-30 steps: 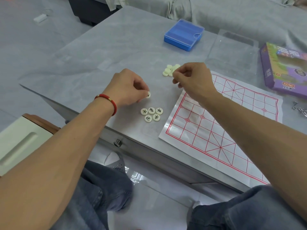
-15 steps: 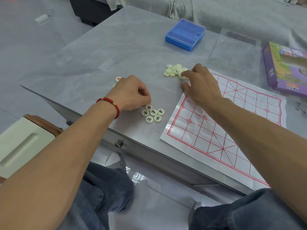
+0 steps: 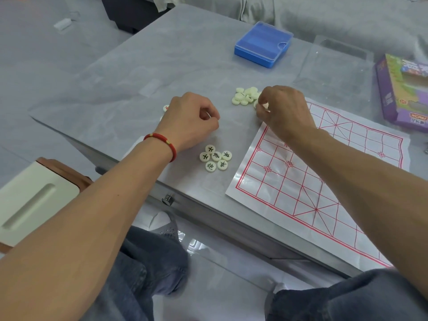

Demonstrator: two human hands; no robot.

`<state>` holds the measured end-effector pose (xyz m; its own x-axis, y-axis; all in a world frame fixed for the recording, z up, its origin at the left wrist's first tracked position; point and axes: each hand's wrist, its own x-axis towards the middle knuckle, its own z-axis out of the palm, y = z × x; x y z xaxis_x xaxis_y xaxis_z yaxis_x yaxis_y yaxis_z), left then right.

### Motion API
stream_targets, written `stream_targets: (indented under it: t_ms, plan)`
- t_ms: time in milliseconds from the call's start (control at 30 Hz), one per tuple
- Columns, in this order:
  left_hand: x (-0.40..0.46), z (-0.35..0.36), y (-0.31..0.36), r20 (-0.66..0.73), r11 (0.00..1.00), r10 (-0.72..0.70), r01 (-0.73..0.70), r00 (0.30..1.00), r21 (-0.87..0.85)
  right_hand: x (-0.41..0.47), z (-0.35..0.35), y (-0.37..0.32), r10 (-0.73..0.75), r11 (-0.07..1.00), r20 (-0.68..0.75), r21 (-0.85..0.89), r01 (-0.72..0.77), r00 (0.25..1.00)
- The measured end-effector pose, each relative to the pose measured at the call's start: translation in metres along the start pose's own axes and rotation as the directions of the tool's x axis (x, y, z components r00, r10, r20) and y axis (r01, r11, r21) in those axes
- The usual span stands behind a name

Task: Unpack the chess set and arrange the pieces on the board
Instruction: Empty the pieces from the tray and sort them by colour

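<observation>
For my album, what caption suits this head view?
Right hand picks a piece from the pile; six sorted pieces wait beside the empty board.

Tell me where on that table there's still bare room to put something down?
The widest bare patch is the grey table left of the blue box, beyond the left hand. The paper board carries no pieces. It is crowded between the hands: the pile at the right hand, and the black-marked cluster.
</observation>
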<state>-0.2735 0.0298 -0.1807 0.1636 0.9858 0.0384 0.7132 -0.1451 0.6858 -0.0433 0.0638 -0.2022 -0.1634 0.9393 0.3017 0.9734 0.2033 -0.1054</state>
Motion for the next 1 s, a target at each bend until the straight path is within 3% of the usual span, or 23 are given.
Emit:
stream_targets:
  t_ms: [67,167,267,367,500,667,733,833,933,1000]
  plan:
    - [0.001,0.003,0.001,-0.016,0.996,-0.015,0.014,1.0,-0.09,-0.003,-0.008,-0.004,0.149,0.955,-0.004,0.262,-0.143,0.989]
    - [0.002,0.009,0.005,0.015,0.955,-0.065,0.066,0.998,-0.288,-0.01,-0.02,-0.014,0.249,0.698,0.183,0.647,-0.307,0.951]
    - [-0.002,0.01,0.011,0.116,0.835,-0.075,0.125,0.99,-0.535,-0.016,-0.026,-0.027,0.15,0.485,0.353,0.787,-0.38,0.923]
    - [-0.005,0.01,0.012,0.107,0.784,-0.055,0.11,0.993,-0.611,-0.018,-0.027,-0.036,0.07,0.425,0.401,0.817,-0.391,0.913]
    - [-0.002,0.0,0.0,0.082,0.887,-0.093,0.12,0.992,-0.447,-0.017,-0.026,-0.044,0.064,0.484,0.415,0.782,-0.392,0.907]
    - [-0.013,-0.014,-0.012,-0.014,0.996,-0.085,0.085,0.996,-0.015,-0.01,-0.018,-0.027,0.39,0.594,0.204,0.689,-0.415,0.898]
    - [-0.019,-0.015,-0.013,-0.018,0.992,-0.083,0.084,0.996,0.097,-0.011,-0.014,-0.014,0.445,0.725,0.091,0.547,-0.418,0.891]
    - [-0.019,-0.014,-0.017,0.05,0.973,-0.082,0.069,0.995,0.219,-0.017,-0.005,0.0,0.296,0.925,0.036,0.237,-0.296,0.954]
    - [-0.016,-0.012,-0.017,0.089,0.972,-0.075,0.053,0.993,0.23,-0.022,0.005,0.004,0.103,0.991,0.065,0.083,-0.109,0.993]
    - [-0.014,-0.01,-0.017,0.121,0.974,-0.063,0.035,0.991,0.224,-0.02,0.009,0.003,0.058,0.998,0.073,0.016,-0.059,0.996]
